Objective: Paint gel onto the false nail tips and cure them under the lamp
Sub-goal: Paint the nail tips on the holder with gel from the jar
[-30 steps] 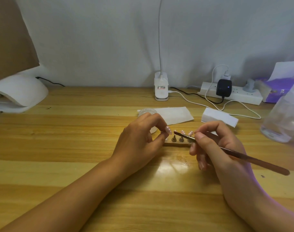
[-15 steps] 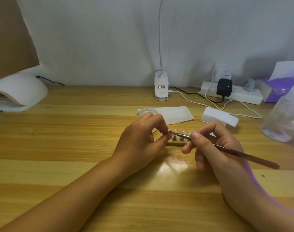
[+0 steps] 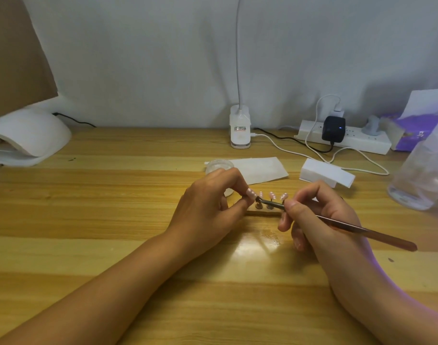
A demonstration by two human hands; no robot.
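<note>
A small wooden holder in the middle of the desk carries several pink false nail tips on short metal posts. My left hand pinches the leftmost tip between thumb and forefinger. My right hand holds a thin brown gel brush like a pen, and its dark tip touches the pinched tip. A small clear gel jar sits just behind my left hand, partly hidden. The white curing lamp stands at the far left of the desk.
A white clip lamp base stands at the back centre. A power strip with plugs and white cables lies at the back right. A paper sheet, a white block, a clear plastic container and a purple tissue pack sit to the right.
The brush tip has slid left along the row of tips to the one my left hand pinches. My right hand followed it slightly left. My left hand stayed in place.
</note>
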